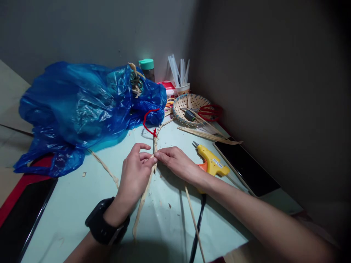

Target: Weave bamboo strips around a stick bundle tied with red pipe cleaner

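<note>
A braid of pale straw strips [155, 146] lies on the light green table [82, 197], tied at its far end with a red cord [148, 122]. My left hand [135, 171], with a black watch on the wrist, pinches the braid from the left. My right hand [178, 162] pinches the same spot from the right, fingertips meeting the left thumb. Loose strip ends [139, 212] trail from under my hands toward me. Another thin strip [193, 215] runs under my right forearm.
A blue plastic bag [79, 106] fills the back left. A yellow glue gun [212, 162] with a black cable lies right of my hands, a dark phone [246, 166] beyond it. A woven basket [192, 107] with red scissors, a cup of glue sticks [181, 75] and a green-capped jar [147, 67] stand at the back.
</note>
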`<state>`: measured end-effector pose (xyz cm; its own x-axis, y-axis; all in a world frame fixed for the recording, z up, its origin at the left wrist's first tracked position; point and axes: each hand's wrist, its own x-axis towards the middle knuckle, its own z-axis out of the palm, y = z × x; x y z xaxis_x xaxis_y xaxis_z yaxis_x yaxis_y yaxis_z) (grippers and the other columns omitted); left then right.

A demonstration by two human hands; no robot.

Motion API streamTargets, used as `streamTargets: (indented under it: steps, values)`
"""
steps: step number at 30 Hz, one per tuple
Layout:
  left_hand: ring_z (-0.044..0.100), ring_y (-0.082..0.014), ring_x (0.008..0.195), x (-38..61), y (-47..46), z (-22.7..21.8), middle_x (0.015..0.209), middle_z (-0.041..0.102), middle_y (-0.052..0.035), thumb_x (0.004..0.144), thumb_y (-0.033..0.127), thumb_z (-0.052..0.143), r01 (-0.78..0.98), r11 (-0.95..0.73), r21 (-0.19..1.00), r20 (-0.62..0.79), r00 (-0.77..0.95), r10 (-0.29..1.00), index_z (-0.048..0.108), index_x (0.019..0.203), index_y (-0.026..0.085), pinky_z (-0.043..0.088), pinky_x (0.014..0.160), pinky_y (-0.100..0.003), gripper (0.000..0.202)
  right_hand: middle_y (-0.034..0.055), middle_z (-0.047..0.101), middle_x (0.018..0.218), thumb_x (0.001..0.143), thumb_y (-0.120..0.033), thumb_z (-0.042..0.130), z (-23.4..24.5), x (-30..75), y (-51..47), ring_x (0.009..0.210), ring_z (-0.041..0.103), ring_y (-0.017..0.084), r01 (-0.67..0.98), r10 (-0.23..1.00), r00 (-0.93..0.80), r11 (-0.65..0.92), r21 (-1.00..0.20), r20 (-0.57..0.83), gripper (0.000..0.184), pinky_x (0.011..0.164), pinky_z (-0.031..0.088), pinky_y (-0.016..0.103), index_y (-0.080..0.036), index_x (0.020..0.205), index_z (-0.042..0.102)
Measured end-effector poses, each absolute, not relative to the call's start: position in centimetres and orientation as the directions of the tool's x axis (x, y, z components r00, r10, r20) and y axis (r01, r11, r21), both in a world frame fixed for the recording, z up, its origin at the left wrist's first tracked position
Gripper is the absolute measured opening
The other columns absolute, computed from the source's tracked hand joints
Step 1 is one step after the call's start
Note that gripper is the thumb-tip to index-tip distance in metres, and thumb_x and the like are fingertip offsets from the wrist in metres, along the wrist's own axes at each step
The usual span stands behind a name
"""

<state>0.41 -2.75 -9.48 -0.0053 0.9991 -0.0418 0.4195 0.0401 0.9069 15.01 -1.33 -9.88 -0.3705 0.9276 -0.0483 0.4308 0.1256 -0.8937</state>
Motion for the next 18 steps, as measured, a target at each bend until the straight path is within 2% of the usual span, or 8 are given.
streamTargets:
  steps: [3,6,8,10,13,16,18]
  values:
    - [0.065,-0.0196,0.074,0.6,-3.1,-8.8,0.076,0.071,-0.0014,0.080,0.024,0.057,0.644,-0.046,0.764,0.036,0.029,0.999,0.055,0.102,0.021,0.041,0.068,-0.029,0.022,-0.0044,0.035,0.055,0.091,-0.031,0.041,-10.0,15.0,-1.4,0.055,0.030,0.008,0.466,0.935,-0.353,0.150,-0.872,-0.028,0.035,0.052,0.021,0.023,-0.015,0.061,0.047]
    - [0.063,-0.0199,0.068,0.5,-3.3,-8.1,0.072,0.071,-0.0015,0.085,0.024,0.050,0.785,-0.122,0.607,0.057,0.110,0.992,0.060,0.097,0.020,0.038,0.065,-0.030,0.016,-0.0046,0.036,0.054,0.089,-0.027,0.043,-10.1,15.1,-1.4,0.054,0.030,0.007,0.522,0.942,-0.334,0.197,-0.830,0.013,0.033,0.051,0.020,0.024,-0.014,0.059,0.049]
    - [0.060,-0.0183,0.062,0.3,-3.4,-7.8,0.068,0.069,-0.0006,0.087,0.026,0.047,0.814,-0.151,0.561,0.065,0.139,0.988,0.063,0.084,0.021,0.036,0.062,-0.029,0.017,-0.0047,0.036,0.052,0.088,-0.025,0.044,-10.1,15.2,-1.5,0.052,0.030,0.007,0.542,0.944,-0.327,0.222,-0.811,0.040,0.032,0.051,0.020,0.024,-0.014,0.058,0.049]
    - [0.056,-0.0156,0.056,0.2,-3.5,-7.6,0.065,0.068,0.0011,0.087,0.026,0.047,0.808,-0.152,0.569,0.081,0.128,0.988,0.063,0.073,0.021,0.034,0.058,-0.028,0.022,-0.0044,0.040,0.050,0.088,-0.023,0.044,-9.9,15.2,-1.6,0.051,0.033,0.007,0.541,0.943,-0.328,0.239,-0.807,0.059,0.032,0.052,0.021,0.023,-0.014,0.057,0.050]
    - [0.053,-0.0139,0.051,0.7,-4.0,-7.9,0.061,0.066,0.0017,0.086,0.026,0.050,0.824,-0.171,0.540,0.185,0.083,0.979,0.064,0.071,0.020,0.033,0.055,-0.027,0.021,-0.0025,0.052,0.054,0.088,-0.020,0.043,-9.8,15.3,-1.7,0.053,0.041,0.007,0.479,0.940,-0.332,0.238,-0.845,0.076,0.033,0.055,0.027,0.022,-0.014,0.059,0.056]
    - [0.057,-0.0156,0.055,1.6,-4.8,-8.9,0.063,0.066,-0.0014,0.086,0.021,0.050,0.879,-0.310,0.363,0.388,0.160,0.908,0.065,0.076,0.017,0.033,0.055,-0.027,0.019,-0.0014,0.054,0.055,0.087,-0.021,0.044,-10.1,15.4,-1.6,0.054,0.044,0.008,0.371,0.939,-0.342,0.175,-0.912,0.041,0.030,0.055,0.029,0.021,-0.013,0.061,0.057]
    - [0.059,-0.0162,0.055,2.2,-5.4,-9.5,0.064,0.066,-0.0027,0.086,0.018,0.048,0.890,-0.404,0.213,0.482,0.264,0.835,0.064,0.077,0.016,0.033,0.054,-0.028,0.019,-0.0014,0.052,0.054,0.086,-0.022,0.046,-10.4,15.6,-1.4,0.053,0.044,0.008,0.227,0.927,-0.373,0.065,-0.972,-0.025,0.028,0.054,0.030,0.021,-0.013,0.062,0.056]
